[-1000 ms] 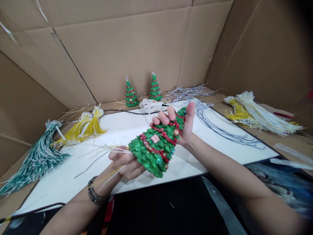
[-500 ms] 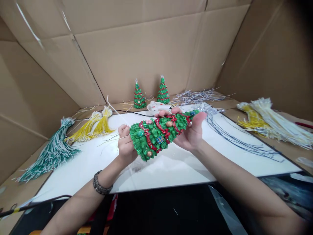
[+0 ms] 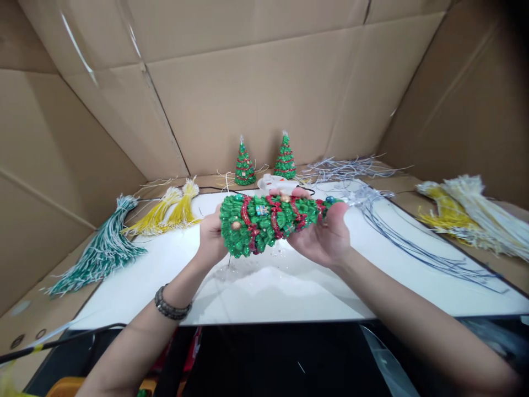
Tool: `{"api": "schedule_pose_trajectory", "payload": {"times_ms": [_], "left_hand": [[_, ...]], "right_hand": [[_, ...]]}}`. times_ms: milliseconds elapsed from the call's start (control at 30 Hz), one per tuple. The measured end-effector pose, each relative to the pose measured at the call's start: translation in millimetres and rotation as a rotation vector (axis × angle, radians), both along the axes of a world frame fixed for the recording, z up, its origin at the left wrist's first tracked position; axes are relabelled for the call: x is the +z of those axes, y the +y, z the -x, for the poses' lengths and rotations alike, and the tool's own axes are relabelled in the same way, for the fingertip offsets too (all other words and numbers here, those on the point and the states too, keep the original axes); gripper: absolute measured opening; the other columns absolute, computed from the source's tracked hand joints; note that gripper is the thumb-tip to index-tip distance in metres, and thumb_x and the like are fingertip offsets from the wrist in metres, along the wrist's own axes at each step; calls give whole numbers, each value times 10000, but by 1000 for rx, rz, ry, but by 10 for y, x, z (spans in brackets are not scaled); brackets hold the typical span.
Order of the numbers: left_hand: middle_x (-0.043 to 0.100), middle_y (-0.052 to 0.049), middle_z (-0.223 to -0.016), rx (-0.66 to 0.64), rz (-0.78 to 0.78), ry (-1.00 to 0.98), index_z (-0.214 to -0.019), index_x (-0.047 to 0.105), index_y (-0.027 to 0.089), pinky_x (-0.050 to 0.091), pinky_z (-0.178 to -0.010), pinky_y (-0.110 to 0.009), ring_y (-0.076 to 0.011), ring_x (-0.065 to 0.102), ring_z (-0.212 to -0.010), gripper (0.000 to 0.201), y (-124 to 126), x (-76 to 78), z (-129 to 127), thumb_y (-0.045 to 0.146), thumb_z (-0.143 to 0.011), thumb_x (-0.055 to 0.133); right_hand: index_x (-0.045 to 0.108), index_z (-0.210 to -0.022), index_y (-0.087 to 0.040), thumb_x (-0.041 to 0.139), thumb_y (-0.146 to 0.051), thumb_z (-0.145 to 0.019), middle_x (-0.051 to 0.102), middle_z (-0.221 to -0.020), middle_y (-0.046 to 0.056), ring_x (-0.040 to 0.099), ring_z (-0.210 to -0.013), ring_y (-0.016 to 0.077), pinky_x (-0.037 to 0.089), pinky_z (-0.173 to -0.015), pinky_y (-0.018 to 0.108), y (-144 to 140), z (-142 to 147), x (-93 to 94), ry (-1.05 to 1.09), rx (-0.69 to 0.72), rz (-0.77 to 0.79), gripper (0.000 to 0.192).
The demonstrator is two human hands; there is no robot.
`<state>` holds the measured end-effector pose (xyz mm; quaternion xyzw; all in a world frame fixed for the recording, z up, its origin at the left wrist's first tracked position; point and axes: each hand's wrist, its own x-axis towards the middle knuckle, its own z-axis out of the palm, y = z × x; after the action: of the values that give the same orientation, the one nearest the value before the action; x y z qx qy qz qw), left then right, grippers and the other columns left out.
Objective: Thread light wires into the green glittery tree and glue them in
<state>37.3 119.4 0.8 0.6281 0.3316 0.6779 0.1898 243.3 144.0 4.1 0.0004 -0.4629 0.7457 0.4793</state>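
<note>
A green Christmas tree figurine (image 3: 268, 223) with red garlands and small painted ornaments lies on its side in the air above the white board. Its wide base faces left and its narrow tip points right. My left hand (image 3: 212, 234) closes at the base end, its fingers mostly hidden behind the tree. My right hand (image 3: 322, 237) cradles the upper part, thumb near the tip and fingers behind. Thin wires poke out near my left hand. Clear plastic with long bluish wires (image 3: 384, 231) sits by the tip.
Two similar trees (image 3: 245, 165) stand at the back by a white tool, perhaps a glue gun (image 3: 276, 183). Green-white wire bundles (image 3: 97, 248) and yellow ones (image 3: 165, 212) lie left. Yellow and white bundles (image 3: 475, 215) lie right. Cardboard walls (image 3: 256, 99) surround the white board (image 3: 268, 303).
The tree has been rolled about its length and levelled, so different ornaments face me. Both hands stay on it. The whole view has shifted slightly.
</note>
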Motion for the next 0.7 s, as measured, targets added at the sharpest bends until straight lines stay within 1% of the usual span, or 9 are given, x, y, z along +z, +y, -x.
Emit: {"api": "schedule_pose_trajectory", "payload": {"times_ms": [67,167,233,333,367,433,500,567,700], "left_hand": [[622,15,-594,-15,74,-93,-572,713,251,520,-696,-346,-179,586,-627,270,7,1,18,442,-571,903],[602,37,-550,-34,147,-202,-533,693,234,498,-590,-305,-143,536,-544,296,43,-13,52,417,-511,926],[623,40,-560,-32,206,-295,-596,727,229,493,-554,-292,-140,545,-532,286,66,-12,63,432,-519,913],[710,20,-688,-46,295,-423,-791,782,225,540,-602,-306,-164,625,-609,338,88,7,54,484,-586,856],[725,14,-720,-63,315,-443,-812,782,221,552,-619,-312,-170,642,-630,343,92,14,47,488,-604,839],[728,15,-722,-96,338,-457,-764,766,211,563,-626,-312,-171,656,-631,306,98,25,32,467,-608,828],[712,26,-678,-109,345,-474,-679,732,204,561,-604,-298,-161,653,-602,279,103,28,19,454,-597,826],[696,34,-638,-88,337,-505,-627,701,201,548,-568,-275,-146,643,-570,292,107,25,12,465,-589,821],[687,34,-615,-51,352,-545,-629,691,195,526,-532,-239,-121,628,-545,309,120,17,7,478,-594,811]], "right_hand": [[669,-1073,-361,705,-720,-732,587,-1391,-28,437,-1414,245,355,-1152,494,-7,-1,-25,-27,11,-8,496],[647,-1147,-385,691,-746,-725,532,-1462,-38,398,-1443,241,345,-1158,494,-7,0,-69,-60,26,-16,556],[628,-1190,-400,683,-757,-724,496,-1498,-43,378,-1457,244,340,-1160,502,-7,4,-91,-77,40,-23,589],[599,-1245,-419,672,-755,-739,446,-1543,-56,360,-1467,240,315,-1179,504,-16,11,-113,-96,73,-35,612],[587,-1266,-427,670,-746,-750,430,-1554,-64,361,-1467,235,301,-1189,497,-20,12,-119,-100,87,-36,612],[560,-1305,-448,662,-724,-777,413,-1563,-85,369,-1462,215,268,-1211,475,-27,12,-131,-107,117,-36,604],[536,-1330,-469,654,-712,-793,418,-1557,-101,372,-1461,195,238,-1225,458,-31,7,-142,-112,139,-36,601],[517,-1346,-481,650,-714,-796,431,-1547,-103,367,-1463,185,217,-1231,452,-33,0,-150,-119,153,-39,612],[494,-1364,-495,634,-720,-803,448,-1537,-98,361,-1466,181,185,-1238,458,-33,-9,-155,-138,176,-38,620]]}}
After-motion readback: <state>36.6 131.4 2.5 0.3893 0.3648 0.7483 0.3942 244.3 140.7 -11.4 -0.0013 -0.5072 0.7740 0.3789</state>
